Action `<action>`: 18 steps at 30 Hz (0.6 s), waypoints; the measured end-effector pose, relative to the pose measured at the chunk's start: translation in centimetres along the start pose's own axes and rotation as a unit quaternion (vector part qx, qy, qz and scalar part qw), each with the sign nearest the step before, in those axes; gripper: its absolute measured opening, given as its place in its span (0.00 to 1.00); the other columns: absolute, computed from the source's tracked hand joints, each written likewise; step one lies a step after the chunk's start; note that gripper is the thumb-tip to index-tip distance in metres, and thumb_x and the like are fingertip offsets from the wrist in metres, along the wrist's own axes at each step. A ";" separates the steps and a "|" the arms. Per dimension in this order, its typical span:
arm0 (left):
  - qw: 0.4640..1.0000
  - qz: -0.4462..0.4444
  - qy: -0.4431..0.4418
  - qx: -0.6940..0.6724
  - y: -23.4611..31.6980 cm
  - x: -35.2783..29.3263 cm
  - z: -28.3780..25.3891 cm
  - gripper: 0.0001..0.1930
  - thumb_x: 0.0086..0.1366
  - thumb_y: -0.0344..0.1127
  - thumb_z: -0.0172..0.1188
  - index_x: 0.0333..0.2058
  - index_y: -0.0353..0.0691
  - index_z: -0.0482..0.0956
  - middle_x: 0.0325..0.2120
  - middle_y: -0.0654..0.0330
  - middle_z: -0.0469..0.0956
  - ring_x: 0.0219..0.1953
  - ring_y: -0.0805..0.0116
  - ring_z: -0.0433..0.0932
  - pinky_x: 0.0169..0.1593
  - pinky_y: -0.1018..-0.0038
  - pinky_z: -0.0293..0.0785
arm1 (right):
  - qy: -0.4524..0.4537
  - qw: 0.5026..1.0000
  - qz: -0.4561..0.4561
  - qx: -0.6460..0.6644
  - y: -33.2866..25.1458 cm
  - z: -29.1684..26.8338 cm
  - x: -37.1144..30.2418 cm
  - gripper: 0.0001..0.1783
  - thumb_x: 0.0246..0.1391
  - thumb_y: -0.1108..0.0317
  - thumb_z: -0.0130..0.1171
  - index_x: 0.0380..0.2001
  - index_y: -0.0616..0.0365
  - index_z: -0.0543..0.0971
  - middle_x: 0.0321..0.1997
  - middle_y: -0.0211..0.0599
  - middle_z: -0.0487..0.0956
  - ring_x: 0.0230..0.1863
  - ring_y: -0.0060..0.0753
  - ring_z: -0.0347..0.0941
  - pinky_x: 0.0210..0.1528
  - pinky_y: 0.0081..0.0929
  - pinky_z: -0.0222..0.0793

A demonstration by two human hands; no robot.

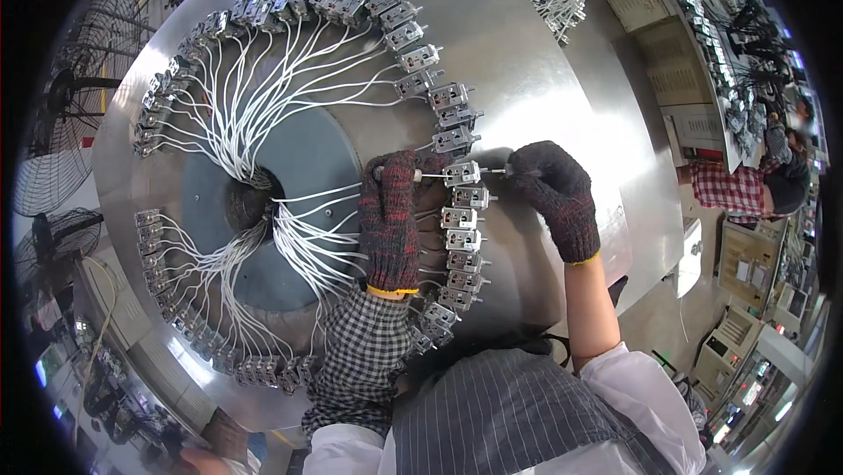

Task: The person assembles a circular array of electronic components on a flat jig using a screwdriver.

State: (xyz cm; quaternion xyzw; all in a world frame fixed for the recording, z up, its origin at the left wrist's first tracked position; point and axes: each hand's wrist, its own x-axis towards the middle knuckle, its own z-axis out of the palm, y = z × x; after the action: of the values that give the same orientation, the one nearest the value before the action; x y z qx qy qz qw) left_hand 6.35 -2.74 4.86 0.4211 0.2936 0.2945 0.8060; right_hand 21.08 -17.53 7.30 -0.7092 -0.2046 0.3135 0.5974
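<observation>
Small metal box-shaped units with cutouts and white cables stand in a ring on a shiny round metal table [518, 97]. My left hand [389, 220], in a dark red-flecked knit glove, is closed at the inner side of one metal unit [461, 174], on what looks like its white cable [427, 176]. From the outer side of that unit a thin metal rod [494, 171] sticks out. My right hand [558, 198], gloved alike, pinches the rod's outer end; its fingertips are partly hidden. Another metal unit [471, 198] sits just nearer to me.
White cables [246, 124] gather into a dark hole at the centre of a grey disc [316, 146]. A bundle of cables with metal ends [562, 10] lies at the far right of the table. Fans [66, 106] stand left. A person in a checked shirt [729, 187] works at right.
</observation>
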 end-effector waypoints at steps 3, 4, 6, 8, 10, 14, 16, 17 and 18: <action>0.996 0.006 -0.028 -0.088 -0.2 -0.1 -0.1 0.14 0.71 0.41 0.50 0.45 0.36 0.72 0.40 0.53 0.79 0.44 0.65 0.78 0.48 0.69 0.76 | -0.032 0.997 -0.066 0.025 0.4 0.0 0.2 0.11 0.49 0.76 0.64 0.37 0.62 0.77 0.38 0.32 0.78 0.43 0.23 0.73 0.47 0.24 0.71; 0.998 0.019 0.000 -0.055 -0.8 -0.1 -0.9 0.14 0.70 0.41 0.51 0.45 0.36 0.72 0.40 0.54 0.78 0.44 0.65 0.77 0.48 0.68 0.75 | -0.014 0.999 -0.031 0.010 -0.4 0.6 0.0 0.10 0.49 0.75 0.62 0.37 0.62 0.78 0.38 0.33 0.78 0.42 0.24 0.73 0.47 0.24 0.70; 0.999 0.030 0.026 -0.025 -0.3 -0.3 -1.0 0.14 0.70 0.42 0.52 0.45 0.36 0.72 0.40 0.55 0.78 0.45 0.66 0.77 0.49 0.67 0.75 | 0.007 1.000 0.006 -0.007 -0.8 0.7 -0.5 0.10 0.48 0.75 0.61 0.36 0.62 0.78 0.38 0.34 0.78 0.41 0.25 0.72 0.47 0.24 0.68; 0.989 0.037 0.112 0.090 2.4 -0.8 0.2 0.18 0.69 0.44 0.52 0.47 0.33 0.72 0.41 0.54 0.75 0.45 0.56 0.77 0.53 0.60 0.75 | 0.044 0.999 0.004 -0.005 -0.7 0.1 -1.2 0.10 0.49 0.74 0.61 0.37 0.62 0.78 0.39 0.35 0.78 0.39 0.24 0.72 0.44 0.22 0.69; 0.989 0.046 0.127 0.066 1.8 -1.1 -1.3 0.18 0.70 0.45 0.51 0.45 0.34 0.72 0.40 0.55 0.75 0.43 0.59 0.78 0.49 0.62 0.77 | 0.050 0.998 0.038 0.005 -0.8 -0.4 -2.4 0.10 0.50 0.73 0.61 0.37 0.62 0.79 0.39 0.35 0.79 0.39 0.24 0.73 0.43 0.21 0.69; 0.998 -0.058 -0.003 -0.033 2.2 -1.9 -1.2 0.17 0.70 0.44 0.50 0.44 0.35 0.73 0.38 0.55 0.77 0.39 0.62 0.78 0.42 0.66 0.78 | 0.052 0.996 0.063 0.031 -1.0 0.1 -3.8 0.09 0.51 0.73 0.61 0.37 0.62 0.79 0.38 0.34 0.79 0.38 0.22 0.73 0.39 0.19 0.69; 0.991 -0.134 -0.002 -0.025 2.6 -2.1 0.3 0.16 0.70 0.44 0.50 0.44 0.36 0.72 0.39 0.53 0.77 0.40 0.61 0.78 0.43 0.65 0.78 | 0.056 0.997 0.051 0.026 -1.0 0.5 -3.8 0.09 0.51 0.74 0.61 0.37 0.62 0.79 0.38 0.34 0.79 0.38 0.22 0.73 0.39 0.19 0.69; 0.990 -0.136 -0.005 -0.025 2.4 -1.9 0.3 0.16 0.70 0.44 0.50 0.44 0.36 0.72 0.39 0.53 0.77 0.40 0.61 0.78 0.43 0.65 0.78 | 0.061 0.997 0.038 0.029 -1.0 0.9 -3.7 0.08 0.51 0.74 0.61 0.37 0.62 0.78 0.38 0.34 0.79 0.38 0.22 0.73 0.39 0.19 0.68; 0.981 -0.166 -0.020 -0.101 2.4 -1.7 0.1 0.15 0.71 0.42 0.49 0.44 0.35 0.71 0.38 0.52 0.78 0.39 0.62 0.79 0.43 0.66 0.78 | 0.062 0.997 0.025 0.034 -1.0 1.1 -3.6 0.08 0.52 0.75 0.60 0.37 0.62 0.78 0.38 0.34 0.79 0.38 0.22 0.72 0.39 0.19 0.68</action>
State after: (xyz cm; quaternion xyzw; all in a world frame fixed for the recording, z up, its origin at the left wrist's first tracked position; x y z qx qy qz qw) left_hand 4.71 -2.88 7.36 0.2886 0.3113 0.1766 0.8880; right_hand 17.80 -18.90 8.89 -0.7113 -0.1379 0.2906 0.6249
